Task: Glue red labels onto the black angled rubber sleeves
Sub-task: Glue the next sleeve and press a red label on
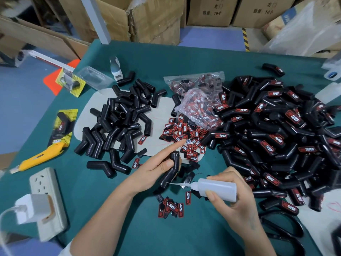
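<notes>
Left hand [156,169] is gripping one black angled sleeve [170,169], index finger pointing out straight. Right hand [234,196] is holding the glue bottle [215,189], nozzle at the sleeve. Loose red labels [184,133] are lying between the unlabelled pile [120,124] and labelled pile [276,137]; yellow knife [39,157] is lying well left.

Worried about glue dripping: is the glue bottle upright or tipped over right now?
Tipped on its side: the right hand holds the glue bottle roughly horizontal, nozzle pointing left at the black sleeve.

Even, bright overhead light, soft shadows; wide-angle bending and blur at edges.
</notes>
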A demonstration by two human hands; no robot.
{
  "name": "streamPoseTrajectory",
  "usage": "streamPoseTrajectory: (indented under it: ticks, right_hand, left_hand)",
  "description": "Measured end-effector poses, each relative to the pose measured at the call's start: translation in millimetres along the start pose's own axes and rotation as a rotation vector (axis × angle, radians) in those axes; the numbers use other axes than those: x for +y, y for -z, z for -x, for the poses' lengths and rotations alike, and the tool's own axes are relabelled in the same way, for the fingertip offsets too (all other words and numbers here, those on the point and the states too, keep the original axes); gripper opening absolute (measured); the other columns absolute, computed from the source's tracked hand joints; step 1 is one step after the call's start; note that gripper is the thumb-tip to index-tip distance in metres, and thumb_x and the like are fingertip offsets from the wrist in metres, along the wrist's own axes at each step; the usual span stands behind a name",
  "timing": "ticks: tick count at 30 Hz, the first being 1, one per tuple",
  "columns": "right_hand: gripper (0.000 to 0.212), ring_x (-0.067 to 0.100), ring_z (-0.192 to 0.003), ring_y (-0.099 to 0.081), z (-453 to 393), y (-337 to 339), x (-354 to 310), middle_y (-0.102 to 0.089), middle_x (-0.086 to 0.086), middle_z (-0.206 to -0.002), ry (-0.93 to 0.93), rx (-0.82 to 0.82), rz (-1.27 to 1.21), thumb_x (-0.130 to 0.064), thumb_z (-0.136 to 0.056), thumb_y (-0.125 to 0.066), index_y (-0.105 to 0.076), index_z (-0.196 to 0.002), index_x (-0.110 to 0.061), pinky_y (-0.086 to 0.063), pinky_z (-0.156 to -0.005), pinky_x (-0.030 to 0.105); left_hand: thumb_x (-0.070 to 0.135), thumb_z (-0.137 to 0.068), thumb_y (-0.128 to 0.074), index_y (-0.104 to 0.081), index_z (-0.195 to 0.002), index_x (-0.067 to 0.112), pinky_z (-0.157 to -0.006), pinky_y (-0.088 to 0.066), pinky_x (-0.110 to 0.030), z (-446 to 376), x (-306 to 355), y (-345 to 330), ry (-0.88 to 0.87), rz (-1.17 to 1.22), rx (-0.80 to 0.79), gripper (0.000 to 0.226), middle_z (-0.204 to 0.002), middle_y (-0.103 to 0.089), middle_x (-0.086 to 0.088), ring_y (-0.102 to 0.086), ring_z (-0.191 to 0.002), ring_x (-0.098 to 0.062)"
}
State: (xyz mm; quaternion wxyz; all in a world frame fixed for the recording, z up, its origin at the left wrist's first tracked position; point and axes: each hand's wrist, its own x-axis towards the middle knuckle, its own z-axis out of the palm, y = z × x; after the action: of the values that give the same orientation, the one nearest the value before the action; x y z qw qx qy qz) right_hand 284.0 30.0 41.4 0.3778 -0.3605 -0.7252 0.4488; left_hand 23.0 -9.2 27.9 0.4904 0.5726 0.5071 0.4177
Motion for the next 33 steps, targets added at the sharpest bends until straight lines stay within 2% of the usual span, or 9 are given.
streamPoseTrajectory:
  ticks: [6,10,18,20,22,24,27,30,33]
  right_hand:
    - [0.025,0.013,-0.083,-0.064,0.2,-0.3,-0.6,-0.063,-0.016,-0.097,0.007,-0.01,0.004,-0.036,-0.085,-0.075,-0.067,-0.106,-0.045,-0.05,-0.067,0.022]
    - [0.024,0.014,-0.085,-0.065,-1.1,0.6,-1.3,-0.063,-0.016,-0.098,-0.008,0.021,-0.003,-0.036,-0.085,-0.075,-0.068,-0.107,-0.044,-0.052,-0.067,0.027]
    - [0.025,0.013,-0.083,-0.064,-0.7,0.1,-1.9,-0.063,-0.015,-0.096,0.005,0.012,0.007,-0.036,-0.085,-0.074,-0.067,-0.107,-0.044,-0.051,-0.066,0.025]
    - [0.024,0.013,-0.082,-0.064,-0.2,-0.5,-2.1,-0.062,-0.015,-0.096,0.002,-0.001,0.0,-0.035,-0.084,-0.075,-0.068,-0.106,-0.043,-0.05,-0.067,0.022]
    - [0.024,0.012,-0.082,-0.063,0.4,-0.9,-1.7,-0.062,-0.015,-0.095,0.006,-0.006,-0.007,-0.034,-0.084,-0.075,-0.068,-0.106,-0.042,-0.049,-0.067,0.02]
    - [0.024,0.012,-0.082,-0.063,0.4,-0.8,-1.5,-0.062,-0.016,-0.096,0.002,0.001,-0.016,-0.033,-0.084,-0.075,-0.068,-0.106,-0.042,-0.049,-0.067,0.021]
    - [0.024,0.012,-0.082,-0.063,0.2,-0.7,-1.8,-0.062,-0.016,-0.096,0.002,-0.009,-0.012,-0.033,-0.084,-0.075,-0.068,-0.106,-0.042,-0.049,-0.069,0.019]
    - [0.024,0.012,-0.083,-0.063,-0.3,-0.8,-2.5,-0.062,-0.016,-0.097,0.012,-0.012,-0.006,-0.033,-0.085,-0.075,-0.068,-0.107,-0.042,-0.048,-0.071,0.017]
    - [0.024,0.011,-0.083,-0.063,-0.6,-0.6,-2.1,-0.062,-0.015,-0.096,0.01,-0.016,-0.005,-0.033,-0.085,-0.075,-0.068,-0.106,-0.041,-0.048,-0.071,0.018]
  left_hand:
    - [0.048,-0.11,-0.043,-0.034,-0.16,0.046,-0.124,-0.02,-0.017,-0.7,-0.3,-0.5,0.004,-0.007,0.001,0.051,-0.168,-0.032,0.019,-0.024,-0.158,-0.008]
    - [0.049,-0.11,-0.043,-0.033,-0.161,0.043,-0.124,-0.019,-0.018,-0.4,-0.6,0.6,0.005,-0.01,0.008,0.052,-0.169,-0.032,0.018,-0.024,-0.158,-0.009]
    - [0.05,-0.11,-0.044,-0.034,-0.159,0.049,-0.123,-0.021,-0.018,-0.6,-0.8,0.5,0.016,-0.014,0.012,0.051,-0.167,-0.035,0.016,-0.027,-0.157,-0.011]
    - [0.051,-0.109,-0.045,-0.035,-0.16,0.046,-0.123,-0.024,-0.022,-0.1,-2.0,-1.0,0.024,0.004,0.012,0.052,-0.16,-0.045,0.005,-0.034,-0.153,-0.024]
    - [0.054,-0.108,-0.046,-0.035,-0.16,0.043,-0.122,-0.029,-0.027,0.6,-2.6,-1.5,0.038,0.02,0.015,0.055,-0.15,-0.047,-0.004,-0.038,-0.144,-0.033]
    - [0.055,-0.108,-0.046,-0.035,-0.16,0.043,-0.123,-0.027,-0.025,0.8,-2.2,-0.6,0.032,0.001,0.024,0.054,-0.153,-0.048,-0.002,-0.039,-0.148,-0.03]
    - [0.054,-0.108,-0.046,-0.036,-0.159,0.049,-0.123,-0.025,-0.023,0.9,-0.3,-0.3,0.016,-0.014,0.027,0.052,-0.158,-0.046,0.002,-0.04,-0.151,-0.015]
    - [0.054,-0.108,-0.046,-0.035,-0.159,0.046,-0.124,-0.025,-0.023,0.8,0.1,-0.3,0.024,-0.004,0.024,0.054,-0.158,-0.046,0.003,-0.036,-0.153,-0.022]
    - [0.05,-0.109,-0.044,-0.034,-0.16,0.044,-0.123,-0.022,-0.019,-0.2,0.0,0.3,0.01,-0.016,0.013,0.052,-0.166,-0.037,0.014,-0.028,-0.157,-0.013]
